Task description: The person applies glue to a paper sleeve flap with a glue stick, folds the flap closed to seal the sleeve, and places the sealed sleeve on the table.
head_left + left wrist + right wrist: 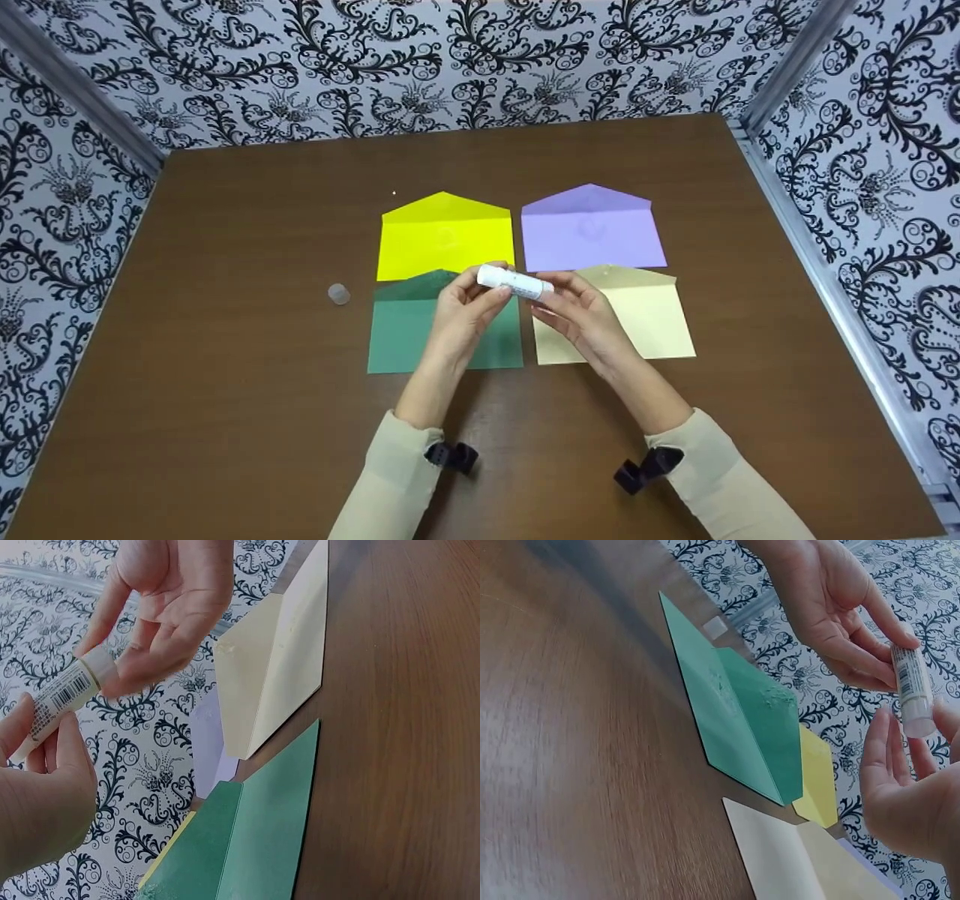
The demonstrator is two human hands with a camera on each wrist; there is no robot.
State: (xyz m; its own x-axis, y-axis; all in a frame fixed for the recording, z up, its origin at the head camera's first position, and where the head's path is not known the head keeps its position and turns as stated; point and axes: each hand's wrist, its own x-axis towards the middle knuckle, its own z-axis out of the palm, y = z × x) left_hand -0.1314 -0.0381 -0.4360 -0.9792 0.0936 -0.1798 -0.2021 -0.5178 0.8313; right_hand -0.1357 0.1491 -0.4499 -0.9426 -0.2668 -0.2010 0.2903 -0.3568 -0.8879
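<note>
Over the green envelope (405,337), my left hand (466,306) grips a white glue stick (517,282) by its tube, thumb on the near side. The fingers of my right hand (581,311) pinch the opposite end, a translucent base that shows in the right wrist view. A printed label with a barcode runs along the tube (64,694) in the left wrist view. Below my right hand lies the cream envelope (652,322). Both envelopes have their pointed flaps raised. Whitish smears mark the green flap (769,701) in the right wrist view.
A yellow envelope (442,244) and a purple envelope (592,236) lie behind the other two, flaps unfolded. Left of the envelopes a small translucent cap (338,294) rests on the brown table (225,375). Patterned black-and-white walls (480,67) stand around the table.
</note>
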